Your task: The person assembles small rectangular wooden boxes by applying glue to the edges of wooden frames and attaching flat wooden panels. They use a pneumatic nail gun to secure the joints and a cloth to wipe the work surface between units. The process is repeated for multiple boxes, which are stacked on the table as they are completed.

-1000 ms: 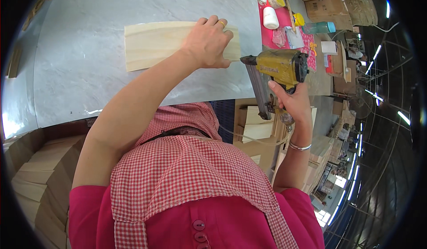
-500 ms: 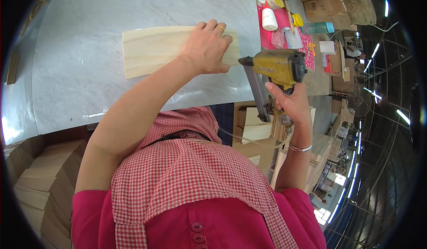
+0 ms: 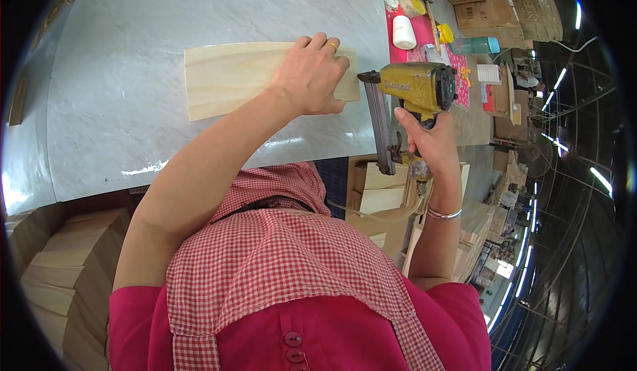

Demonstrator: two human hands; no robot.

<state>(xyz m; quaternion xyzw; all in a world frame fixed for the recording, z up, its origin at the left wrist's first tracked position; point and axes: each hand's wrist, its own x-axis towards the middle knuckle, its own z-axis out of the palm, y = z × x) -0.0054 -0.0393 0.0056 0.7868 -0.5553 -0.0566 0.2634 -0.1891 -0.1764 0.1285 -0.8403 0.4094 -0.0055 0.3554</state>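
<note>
A pale, thin wooden board (image 3: 232, 79) lies flat on the grey marbled tabletop (image 3: 133, 23). Across its right end spreads my left hand (image 3: 308, 72), fingers bent over the far edge and thumb at the near edge, gripping it. My right hand (image 3: 434, 142) is wrapped round the handle of a yellow and black pneumatic nail gun (image 3: 411, 82). The gun's nose points left, a little to the right of the board's right end and apart from it. Its long magazine slants down toward me, and an air hose trails from the handle's base.
Right of the tabletop, a pink cloth holds a white bottle (image 3: 403, 33), yellow-lidded jars, a hammer (image 3: 431, 21) and a teal-capped bottle (image 3: 478, 45). Cardboard boxes (image 3: 488, 9) stand beyond. Wooden panels are stacked below at the left (image 3: 63, 258) and under the table (image 3: 383, 192).
My right hand has raised the nail gun slightly away from me and turned it, so its nose sits a bit farther up. My left hand and the board have shifted only slightly.
</note>
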